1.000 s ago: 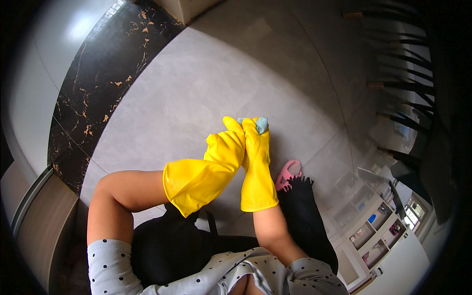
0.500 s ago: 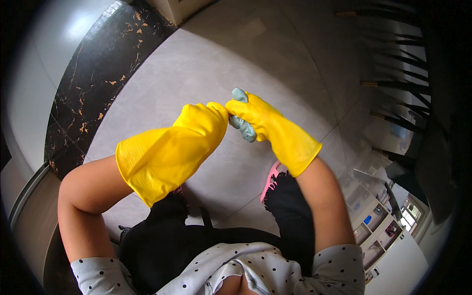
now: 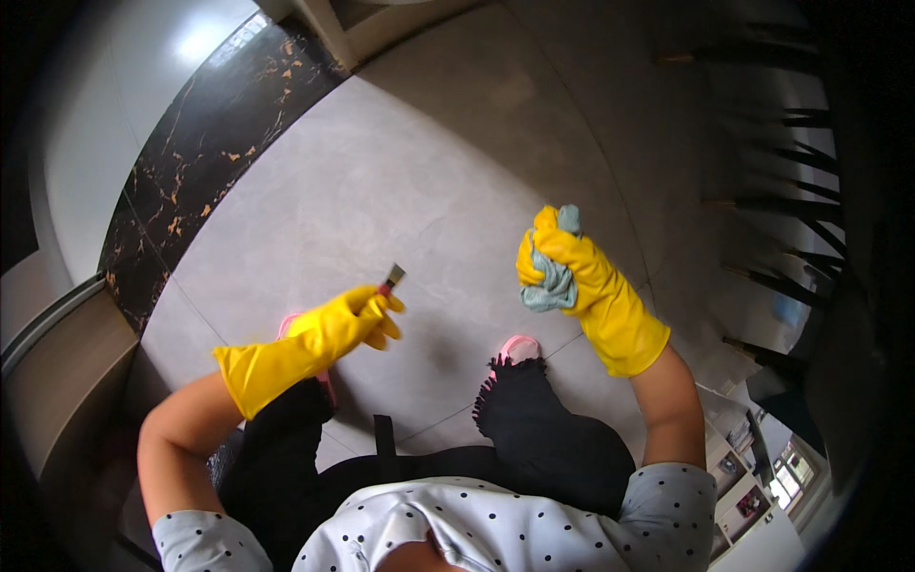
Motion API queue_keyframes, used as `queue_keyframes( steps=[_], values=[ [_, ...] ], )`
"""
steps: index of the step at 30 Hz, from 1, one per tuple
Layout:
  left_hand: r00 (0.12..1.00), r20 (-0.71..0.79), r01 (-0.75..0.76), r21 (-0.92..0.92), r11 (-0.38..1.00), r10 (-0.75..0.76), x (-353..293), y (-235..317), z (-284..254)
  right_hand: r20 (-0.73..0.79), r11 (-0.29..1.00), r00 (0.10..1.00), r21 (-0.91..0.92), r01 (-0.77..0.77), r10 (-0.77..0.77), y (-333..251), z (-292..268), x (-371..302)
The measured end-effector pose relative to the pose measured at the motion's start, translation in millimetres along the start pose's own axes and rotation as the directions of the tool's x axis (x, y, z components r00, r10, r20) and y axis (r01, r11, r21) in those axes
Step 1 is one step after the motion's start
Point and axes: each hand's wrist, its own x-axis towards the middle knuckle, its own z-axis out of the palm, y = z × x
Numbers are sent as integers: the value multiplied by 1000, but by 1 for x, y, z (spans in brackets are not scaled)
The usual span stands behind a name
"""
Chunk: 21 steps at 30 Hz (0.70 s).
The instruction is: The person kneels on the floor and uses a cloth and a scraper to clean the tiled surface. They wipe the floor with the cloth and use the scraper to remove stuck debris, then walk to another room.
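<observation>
In yellow rubber gloves, both of my hands are held out over the floor, well apart from each other. My left hand (image 3: 357,319) is closed around a small red-handled tool with a flat greyish end (image 3: 394,276); its tip points up and away to the right. Whether that end is a blade or bristles, I cannot make out. A crumpled grey-green cloth (image 3: 551,286) is bunched in my right hand (image 3: 586,267), the fingers wrapped over it and folds poking out above and below.
Grey tiles make up the floor (image 3: 381,181). A black, gold-veined stone band (image 3: 195,172) curves along the left. Dark slender legs of furniture (image 3: 791,205) line the right side. Pink shoes (image 3: 519,350) show on my feet. An open shelf unit (image 3: 739,505) stands at lower right.
My hands have parted: the left came down and nearer, the right moved right with the cloth. The red-handled tool now shows in my left hand.
</observation>
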Motion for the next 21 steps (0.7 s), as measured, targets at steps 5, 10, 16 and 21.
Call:
queue_keyframes(
  steps=[5,10,16,21],
  values=[
    [979,17,188,-441,878,-202,18,-60,43,-5,980,984,96,-174,175,42,-23,-7],
    [982,-76,131,-386,913,-173,49,-90,40,-165,943,940,-100,-317,299,60,-29,0],
    [966,-211,57,-390,919,-149,60,-87,57,-223,899,935,-284,-334,277,53,-25,10],
    [961,-261,-9,-373,928,-96,79,-68,63,-177,901,934,-257,-349,311,51,-20,16]
  ],
)
